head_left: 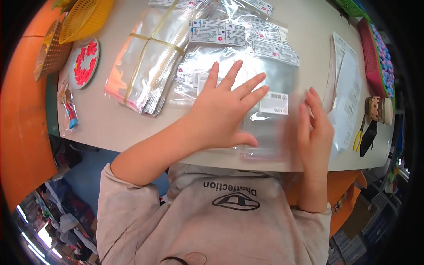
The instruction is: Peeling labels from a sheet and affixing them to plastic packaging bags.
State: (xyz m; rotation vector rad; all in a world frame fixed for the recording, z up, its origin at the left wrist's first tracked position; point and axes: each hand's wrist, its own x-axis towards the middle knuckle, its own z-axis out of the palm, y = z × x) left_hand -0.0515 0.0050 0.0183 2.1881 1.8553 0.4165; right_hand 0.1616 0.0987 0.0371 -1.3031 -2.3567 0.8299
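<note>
I see the clear bag [265, 110] lying flat at the worktop's [110, 123] near edge, my left hand [223, 110] spread open, pressing it. The right hand [316, 128], blurred, fingers loosely apart, touches its right edge. That slick plastic could slide off towards me.

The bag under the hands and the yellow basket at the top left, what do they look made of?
Bag: thin clear plastic film, glossy; the table shows through and it glints. Yellow basket: seemingly moulded plastic with an open mesh, slightly shiny.
</note>
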